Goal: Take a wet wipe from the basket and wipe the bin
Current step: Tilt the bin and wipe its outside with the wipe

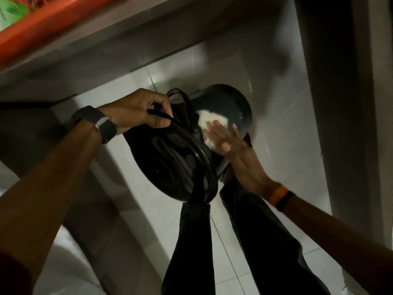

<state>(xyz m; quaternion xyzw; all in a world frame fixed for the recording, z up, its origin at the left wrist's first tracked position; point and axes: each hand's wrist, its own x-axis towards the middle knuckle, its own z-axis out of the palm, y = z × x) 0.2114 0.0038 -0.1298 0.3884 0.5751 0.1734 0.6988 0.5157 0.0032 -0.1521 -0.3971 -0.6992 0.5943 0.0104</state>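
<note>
Bin (214,111) was tipped on its side over the floor (276,145), between your hands — wiping looked under way, with more surface probably left. Your left hand (136,111) was clenched on its rim and bag. Your right hand (236,150) lay spread flat, pressing the wet wipe (209,120) against the bin's outer wall.

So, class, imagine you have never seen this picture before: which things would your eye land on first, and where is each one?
At the centre, a dark round bin is held tilted above the pale tiled floor. The left hand grips its rim, while the right hand presses a white wipe flat against its side. In the top left corner, a bright orange basket stands out on the shelf.
</note>
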